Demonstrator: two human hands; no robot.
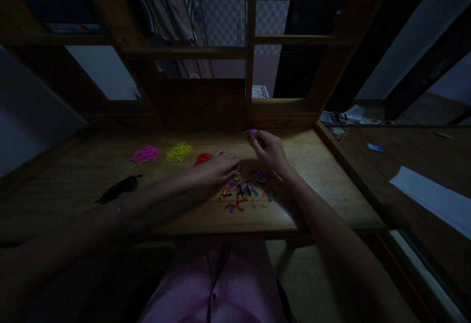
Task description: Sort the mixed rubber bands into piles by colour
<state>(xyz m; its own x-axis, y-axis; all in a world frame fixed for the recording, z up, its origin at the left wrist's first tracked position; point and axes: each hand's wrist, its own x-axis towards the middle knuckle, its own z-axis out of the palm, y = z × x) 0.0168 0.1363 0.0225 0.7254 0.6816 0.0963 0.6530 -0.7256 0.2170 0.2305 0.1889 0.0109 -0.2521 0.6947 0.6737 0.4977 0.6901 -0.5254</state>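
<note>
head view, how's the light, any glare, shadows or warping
In the head view, dim overall, with a sheen on the desk near its front edge and shadow below the left forearm; also in the head view, the shelf unit splays outward toward the top, and pieces in the mixed-colour pile are hard to separate.

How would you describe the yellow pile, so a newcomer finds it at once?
On the wooden desk, find the left hand. To its left, the yellow pile lies between the pink pile and the red pile; it alone is wholly yellow.
</note>
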